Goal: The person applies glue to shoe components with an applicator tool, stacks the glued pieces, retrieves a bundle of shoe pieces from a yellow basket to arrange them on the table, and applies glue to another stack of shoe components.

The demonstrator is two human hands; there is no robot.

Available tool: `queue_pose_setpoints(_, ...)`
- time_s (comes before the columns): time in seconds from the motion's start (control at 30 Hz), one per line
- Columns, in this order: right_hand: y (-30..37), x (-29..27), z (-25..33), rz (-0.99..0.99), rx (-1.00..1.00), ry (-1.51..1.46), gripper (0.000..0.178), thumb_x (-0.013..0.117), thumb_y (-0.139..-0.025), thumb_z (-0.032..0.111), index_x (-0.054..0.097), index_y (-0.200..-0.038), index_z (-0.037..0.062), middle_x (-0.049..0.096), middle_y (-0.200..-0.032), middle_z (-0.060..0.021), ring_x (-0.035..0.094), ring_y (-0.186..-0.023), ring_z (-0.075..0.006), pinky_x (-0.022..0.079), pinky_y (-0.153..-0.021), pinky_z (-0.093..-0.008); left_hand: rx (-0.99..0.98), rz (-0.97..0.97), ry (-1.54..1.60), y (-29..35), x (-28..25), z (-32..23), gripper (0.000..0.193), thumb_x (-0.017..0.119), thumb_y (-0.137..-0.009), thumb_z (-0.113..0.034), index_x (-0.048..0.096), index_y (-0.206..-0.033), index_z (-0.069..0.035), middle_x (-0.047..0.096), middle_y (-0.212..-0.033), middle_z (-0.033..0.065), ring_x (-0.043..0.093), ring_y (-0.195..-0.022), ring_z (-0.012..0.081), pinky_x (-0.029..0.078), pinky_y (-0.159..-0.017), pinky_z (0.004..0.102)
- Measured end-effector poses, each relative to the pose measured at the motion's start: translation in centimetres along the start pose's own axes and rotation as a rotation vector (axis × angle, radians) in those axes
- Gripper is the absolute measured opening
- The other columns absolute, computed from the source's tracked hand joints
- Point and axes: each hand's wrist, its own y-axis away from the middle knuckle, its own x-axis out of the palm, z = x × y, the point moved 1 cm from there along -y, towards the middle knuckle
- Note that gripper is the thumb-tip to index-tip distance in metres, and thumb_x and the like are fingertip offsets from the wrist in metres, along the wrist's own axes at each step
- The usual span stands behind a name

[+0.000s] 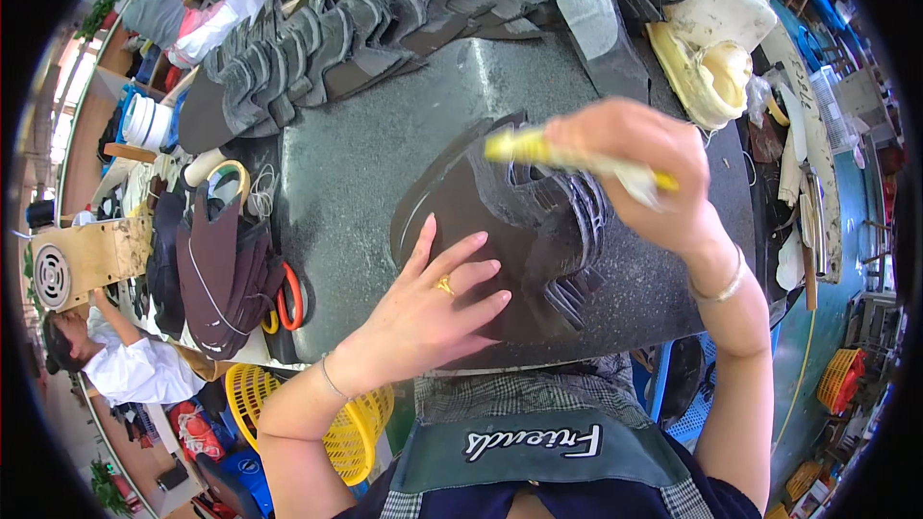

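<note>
Dark brown, curved cut pieces (524, 259) lie overlapped on the dark worktop in front of me, their stepped edges fanned out to the right. My left hand (423, 312) rests on their near left part with fingers spread, a gold ring on one of them. Above the far edge of the pieces, my right hand (644, 159) is closed around a yellow-handled brush (524, 146). Motion blurs the brush, so whether its tip touches the pieces cannot be told.
Long rows of similar dark pieces (317, 48) cover the table's far side. At the back right stands a glue-crusted pale container (723, 82). Brown pieces (216, 274) and red-handled scissors (290, 296) lie at the left. A yellow basket (361, 432) sits below the table edge.
</note>
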Motion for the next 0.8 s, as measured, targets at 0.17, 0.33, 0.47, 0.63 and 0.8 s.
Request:
queue_pose_setpoints(0.17,7.2,-3.5,-1.8,0.116,0.091,-0.106,0.016,0.065,-0.077,-0.012,0.067,-0.09,-0.0021,0.072,-0.094,-0.0166,0.072,-0.088,-0.0309,0.058,-0.084,-0.0384,0.017,0.0,-0.009,-0.5,-0.4,0.0,0.055,0.089,-0.06,-0.025,0.071,-0.11,-0.015,0.053,-0.126,0.0112,0.044,-0.135,0.0374,0.021,-0.116,0.0661)
queue_pose_setpoints(0.33,12.7,-3.3,3.5,0.018,0.268,-0.258,0.018,0.065,-0.076,-0.014,0.068,-0.089,-0.0007,0.073,-0.092,-0.0171,0.073,-0.086,-0.0299,0.06,-0.08,-0.0387,-0.014,-0.007,0.003,-0.7,0.1,-0.4,0.061,0.089,-0.055,-0.024,0.068,-0.111,-0.011,0.041,-0.142,0.0232,0.043,-0.135,0.0405,0.022,-0.116,0.0652)
queue_pose_setpoints(0.47,10.9,-3.4,2.9,-0.163,0.405,-0.074,0.015,0.068,-0.079,-0.012,0.068,-0.089,-0.0004,0.074,-0.089,-0.0159,0.073,-0.083,-0.0249,0.059,-0.073,-0.0338,-0.023,-0.038,-0.02,-0.5,1.1,-1.0,0.073,0.084,-0.057,-0.008,0.056,-0.125,-0.005,0.038,-0.15,0.0242,0.039,-0.14,0.041,0.031,-0.116,0.0564)
queue_pose_setpoints(0.63,8.8,-6.0,2.7,-0.339,0.432,-0.05,0.011,0.069,-0.081,-0.01,0.067,-0.088,-0.002,0.072,-0.091,-0.0169,0.072,-0.088,-0.0247,0.06,-0.074,-0.0345,-0.365,-0.384,0.149,-0.9,0.9,-1.3,0.034,0.058,-0.091,0.0,0.057,-0.125,-0.002,0.069,-0.109,0.0216,0.067,-0.105,0.0378,0.055,-0.088,0.0409)
queue_pose_setpoints(0.8,4.7,-1.8,1.8,-0.277,-0.096,-0.293,0.011,0.069,-0.084,-0.006,0.066,-0.094,-0.0037,0.07,-0.097,-0.0228,0.071,-0.091,-0.0364,0.06,-0.085,-0.046,-0.722,-0.549,0.764,-1.8,-0.5,3.4,0.028,0.055,-0.102,-0.021,0.062,-0.099,0.006,0.061,-0.078,0.0004,0.047,-0.074,0.0076,0.044,-0.069,0.0276)
